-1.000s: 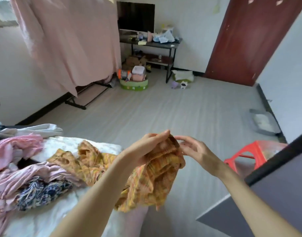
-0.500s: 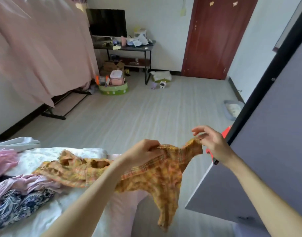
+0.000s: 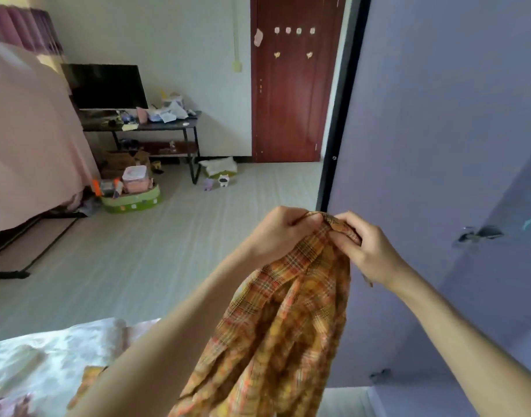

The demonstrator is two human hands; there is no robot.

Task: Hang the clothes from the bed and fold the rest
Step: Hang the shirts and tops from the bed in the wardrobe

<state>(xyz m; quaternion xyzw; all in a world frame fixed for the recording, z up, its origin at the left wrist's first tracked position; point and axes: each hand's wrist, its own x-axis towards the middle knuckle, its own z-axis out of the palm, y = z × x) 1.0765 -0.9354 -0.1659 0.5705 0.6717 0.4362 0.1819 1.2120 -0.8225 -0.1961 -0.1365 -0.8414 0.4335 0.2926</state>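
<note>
Plaid shirt (image 3: 288, 320): your left hand (image 3: 277, 233) and right hand (image 3: 368, 251) pinch its top edge, lifted clear of the bed (image 3: 47, 356). Not yet hung; folding outstanding.

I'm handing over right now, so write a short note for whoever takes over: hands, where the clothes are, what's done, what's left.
Left hand: grips the top edge of the plaid shirt.
Right hand: pinches the same edge, close beside the left.
Shirt: held up in the air in front of the purple wardrobe; its lower end trails toward the bed.
Done: shirt picked up off the bed. No hanger in view.
Left: hang this shirt. Other clothes lie at the bed's lower left corner, mostly out of frame; they need hanging or folding.
</note>
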